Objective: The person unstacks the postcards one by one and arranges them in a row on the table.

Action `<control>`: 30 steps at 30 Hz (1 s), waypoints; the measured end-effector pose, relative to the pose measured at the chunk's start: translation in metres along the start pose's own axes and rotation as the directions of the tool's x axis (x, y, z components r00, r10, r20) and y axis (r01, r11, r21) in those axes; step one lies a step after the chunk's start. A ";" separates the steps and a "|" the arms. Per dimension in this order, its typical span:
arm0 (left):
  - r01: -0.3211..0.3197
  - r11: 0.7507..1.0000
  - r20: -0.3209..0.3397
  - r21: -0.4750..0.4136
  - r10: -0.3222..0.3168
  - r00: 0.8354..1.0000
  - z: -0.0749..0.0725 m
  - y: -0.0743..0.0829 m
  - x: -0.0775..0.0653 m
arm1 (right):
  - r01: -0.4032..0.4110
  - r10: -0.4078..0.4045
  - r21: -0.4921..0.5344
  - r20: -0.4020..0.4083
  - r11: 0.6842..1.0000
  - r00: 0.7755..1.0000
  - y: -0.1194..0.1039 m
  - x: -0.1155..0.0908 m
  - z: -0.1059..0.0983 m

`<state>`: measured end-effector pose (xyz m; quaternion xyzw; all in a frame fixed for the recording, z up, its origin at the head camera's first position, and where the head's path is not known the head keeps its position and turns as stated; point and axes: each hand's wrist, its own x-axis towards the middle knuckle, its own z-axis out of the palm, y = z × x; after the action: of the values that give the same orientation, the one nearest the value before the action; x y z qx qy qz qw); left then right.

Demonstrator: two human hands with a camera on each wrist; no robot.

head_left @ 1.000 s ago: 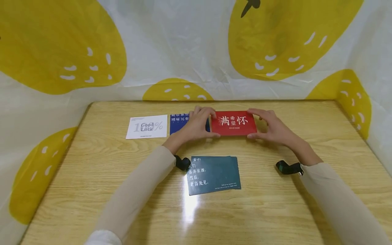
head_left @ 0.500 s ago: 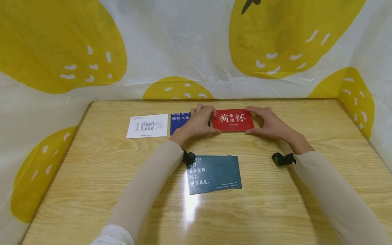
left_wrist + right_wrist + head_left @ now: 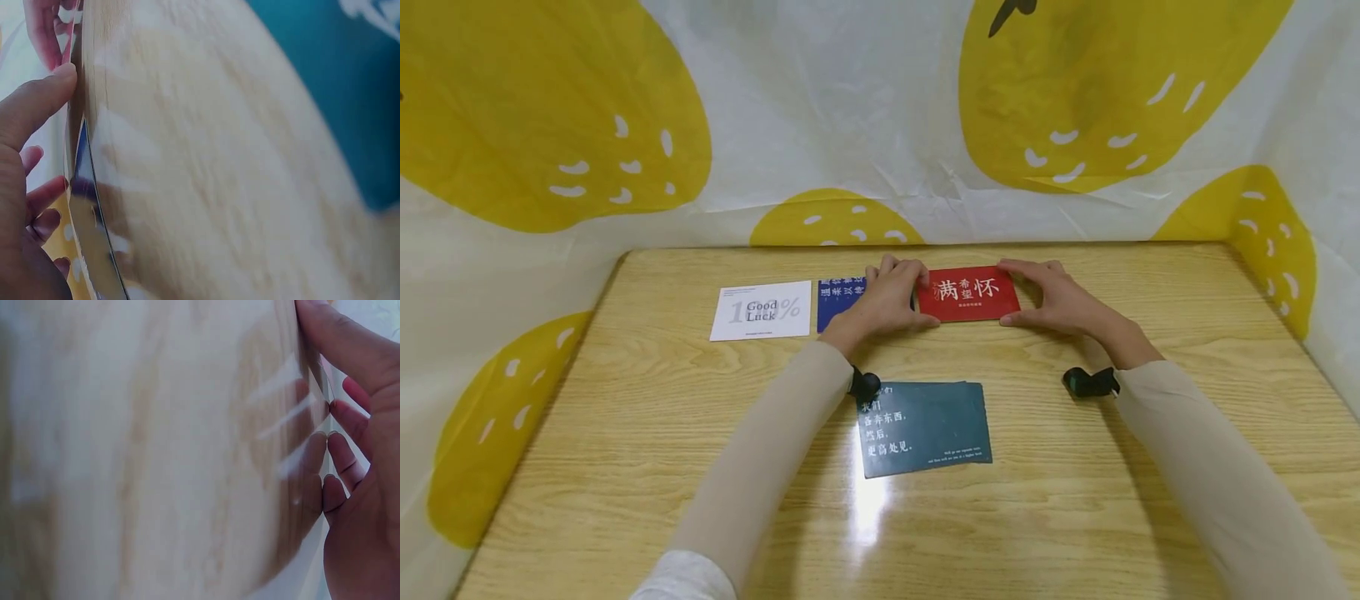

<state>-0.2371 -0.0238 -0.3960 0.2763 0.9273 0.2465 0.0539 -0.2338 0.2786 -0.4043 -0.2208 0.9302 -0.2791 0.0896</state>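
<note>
A red card [image 3: 968,294] with white Chinese characters lies at the back of the table, at the right end of a row. My left hand [image 3: 891,300] grips its left end, thumb at the near corner and forefinger at the far one. At its right end, my right hand [image 3: 1056,304] holds the card the same way. Under my left hand is a blue card [image 3: 837,304], its right part mostly hidden. A white "Good Luck" card [image 3: 761,311] lies left of the blue one. In the left wrist view, my left thumb and fingers [image 3: 37,106] are seen near the table's surface.
Dark green cards [image 3: 925,429], slightly fanned and overlapping, lie on the wooden table [image 3: 1037,508] nearer the front. Behind the table hangs a white cloth [image 3: 835,100] with yellow fruit shapes, and it also covers both sides.
The red card, with both hands on it, has shifted slightly back and left and appears lower, closer to the table. The other cards have stayed where they were.
</note>
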 end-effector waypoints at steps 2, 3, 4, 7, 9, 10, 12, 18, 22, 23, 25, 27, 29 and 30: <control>0.008 1.000 0.003 0.009 -0.008 1.000 0.001 0.000 0.000 | -0.005 0.005 -0.003 0.003 1.000 1.000 0.000 0.000 0.000; 0.010 1.000 0.003 0.012 -0.010 1.000 0.001 0.000 0.000 | -0.005 0.005 -0.003 0.004 1.000 1.000 0.001 0.000 0.000; 0.011 1.000 0.002 0.014 -0.011 1.000 0.001 0.001 0.000 | -0.003 0.003 -0.003 0.004 1.000 1.000 0.001 0.000 0.000; 0.018 1.000 0.002 0.026 -0.018 1.000 0.002 0.001 0.000 | 0.000 0.000 -0.007 0.003 1.000 1.000 0.001 0.000 0.000; 0.022 0.999 0.003 0.035 -0.022 1.000 0.003 0.001 0.000 | 0.005 -0.005 -0.009 0.003 1.000 1.000 0.002 0.000 0.000; 0.025 0.999 0.006 0.043 -0.025 1.000 0.003 0.001 0.000 | 0.008 -0.008 -0.011 0.002 1.000 1.000 0.002 0.000 0.000; 0.030 0.998 0.013 0.054 -0.030 0.999 0.003 0.001 0.000 | 0.012 -0.012 -0.009 0.000 1.000 1.000 0.002 0.000 0.000; 0.025 0.998 0.016 0.056 -0.026 1.000 0.003 0.000 -0.001 | 0.004 -0.004 -0.001 0.008 1.000 1.000 0.001 0.000 0.001; 0.018 0.998 0.016 0.064 -0.019 1.000 0.004 0.000 -0.001 | -0.012 0.012 0.005 0.020 1.000 1.000 0.001 0.000 0.001; 0.013 0.998 0.015 0.064 -0.014 1.000 0.004 0.000 -0.001 | -0.013 0.013 0.007 0.022 1.000 1.000 0.001 0.000 0.001; 0.006 0.998 0.013 0.064 -0.007 1.000 0.004 0.000 -0.001 | -0.014 0.014 0.010 0.024 1.000 1.000 0.001 0.000 0.000; 0.000 0.998 0.010 0.062 -0.001 1.000 0.004 0.001 -0.001 | -0.010 0.010 0.009 0.025 1.000 1.000 0.001 0.000 0.000; 0.000 0.998 0.010 0.064 -0.001 1.000 0.004 0.001 -0.001 | -0.003 0.003 0.008 0.023 1.000 1.000 0.001 0.000 0.000; 0.001 0.998 0.010 0.065 -0.001 1.000 0.003 0.001 0.000 | 0.002 -0.002 0.007 0.021 1.000 1.000 0.001 0.000 0.000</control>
<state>-0.2352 -0.0216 -0.3985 0.2788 0.9347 0.2149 0.0500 -0.2339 0.2790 -0.4051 -0.2243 0.9281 -0.2801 0.0997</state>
